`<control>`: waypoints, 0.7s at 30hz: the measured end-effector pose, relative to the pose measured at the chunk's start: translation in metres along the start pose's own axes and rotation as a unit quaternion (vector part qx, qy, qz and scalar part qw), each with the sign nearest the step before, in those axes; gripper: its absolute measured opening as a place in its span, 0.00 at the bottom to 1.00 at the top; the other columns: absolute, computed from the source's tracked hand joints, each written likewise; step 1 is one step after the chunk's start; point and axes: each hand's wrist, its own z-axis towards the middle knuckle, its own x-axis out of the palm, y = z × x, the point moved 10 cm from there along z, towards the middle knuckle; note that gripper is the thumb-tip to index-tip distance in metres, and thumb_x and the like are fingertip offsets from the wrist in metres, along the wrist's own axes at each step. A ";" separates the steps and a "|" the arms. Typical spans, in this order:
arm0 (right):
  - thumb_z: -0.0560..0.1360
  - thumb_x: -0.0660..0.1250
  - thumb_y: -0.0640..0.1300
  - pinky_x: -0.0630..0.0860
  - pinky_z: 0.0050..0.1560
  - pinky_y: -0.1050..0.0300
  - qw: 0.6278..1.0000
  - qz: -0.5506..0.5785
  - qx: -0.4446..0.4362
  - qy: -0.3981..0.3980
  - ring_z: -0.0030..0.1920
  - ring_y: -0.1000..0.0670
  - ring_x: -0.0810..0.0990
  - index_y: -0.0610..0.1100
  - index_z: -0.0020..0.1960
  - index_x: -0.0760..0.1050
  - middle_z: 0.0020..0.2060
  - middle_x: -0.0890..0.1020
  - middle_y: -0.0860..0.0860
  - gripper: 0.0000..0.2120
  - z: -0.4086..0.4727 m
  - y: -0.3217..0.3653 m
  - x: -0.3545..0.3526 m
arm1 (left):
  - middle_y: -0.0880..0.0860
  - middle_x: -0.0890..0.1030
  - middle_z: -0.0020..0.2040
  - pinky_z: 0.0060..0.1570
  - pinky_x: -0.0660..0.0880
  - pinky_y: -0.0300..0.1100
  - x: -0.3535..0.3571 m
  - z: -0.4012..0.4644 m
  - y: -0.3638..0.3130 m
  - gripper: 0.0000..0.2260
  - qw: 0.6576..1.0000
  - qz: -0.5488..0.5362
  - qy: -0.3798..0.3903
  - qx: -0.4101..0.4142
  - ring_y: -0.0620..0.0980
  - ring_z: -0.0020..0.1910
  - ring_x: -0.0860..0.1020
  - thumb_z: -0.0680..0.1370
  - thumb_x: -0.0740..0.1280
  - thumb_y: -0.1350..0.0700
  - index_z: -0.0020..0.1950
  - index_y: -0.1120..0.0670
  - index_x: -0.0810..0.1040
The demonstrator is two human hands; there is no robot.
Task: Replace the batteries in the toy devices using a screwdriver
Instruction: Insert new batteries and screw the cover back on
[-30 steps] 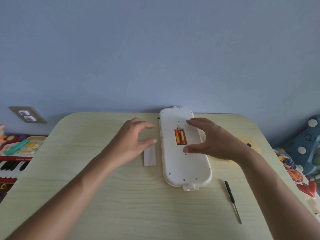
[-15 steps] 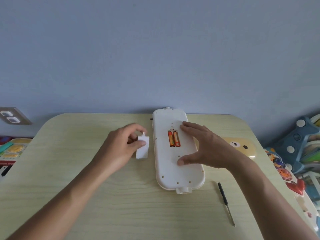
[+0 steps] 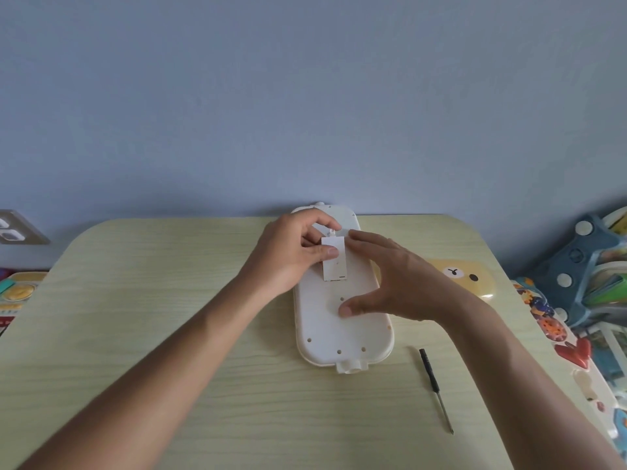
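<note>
A long white toy device (image 3: 339, 330) lies face down in the middle of the table. My left hand (image 3: 291, 256) pinches the small white battery cover (image 3: 334, 262) and holds it over the battery bay, hiding the batteries. My right hand (image 3: 390, 283) rests on the device with straight fingers, thumb on its middle and fingertips beside the cover. A black-handled screwdriver (image 3: 436, 390) lies on the table to the right of the device.
The pale wooden table (image 3: 169, 317) stands against a blue wall. A yellow bear-faced toy (image 3: 468, 276) lies behind my right hand. Colourful toys (image 3: 583, 293) crowd the floor at the right, a toy keyboard (image 3: 13, 296) at the left. A wall socket (image 3: 13, 228) is at far left.
My left hand picked the cover up from the table left of the device and carried it right, over the battery bay. The batteries are now covered. My right hand stayed on the device.
</note>
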 end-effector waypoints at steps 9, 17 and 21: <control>0.59 0.76 0.70 0.60 0.76 0.53 1.000 -0.019 -0.006 -0.002 0.78 0.55 0.59 0.55 0.81 0.57 0.79 0.56 0.64 0.57 0.000 0.001 0.000 | 0.49 0.81 0.42 0.42 0.73 0.28 0.003 0.003 0.002 0.15 0.999 0.040 0.001 0.005 0.43 0.37 0.80 0.71 0.78 0.56 0.56 0.46 0.83; 0.58 0.76 0.70 0.60 0.76 0.53 1.000 -0.011 0.000 -0.002 0.78 0.55 0.59 0.54 0.81 0.58 0.79 0.56 0.65 0.57 0.000 0.000 0.000 | 0.46 0.82 0.51 0.42 0.68 0.21 0.002 -0.002 0.002 0.20 0.995 0.101 -0.001 0.018 0.38 0.42 0.79 0.69 0.79 0.52 0.61 0.47 0.83; 0.58 0.76 0.70 0.60 0.77 0.51 1.000 -0.004 0.000 -0.004 0.78 0.55 0.59 0.54 0.81 0.58 0.79 0.57 0.64 0.57 0.000 0.001 -0.001 | 0.45 0.80 0.51 0.48 0.68 0.26 0.002 -0.004 0.003 0.19 0.993 0.114 -0.011 0.034 0.43 0.50 0.78 0.68 0.79 0.50 0.58 0.48 0.85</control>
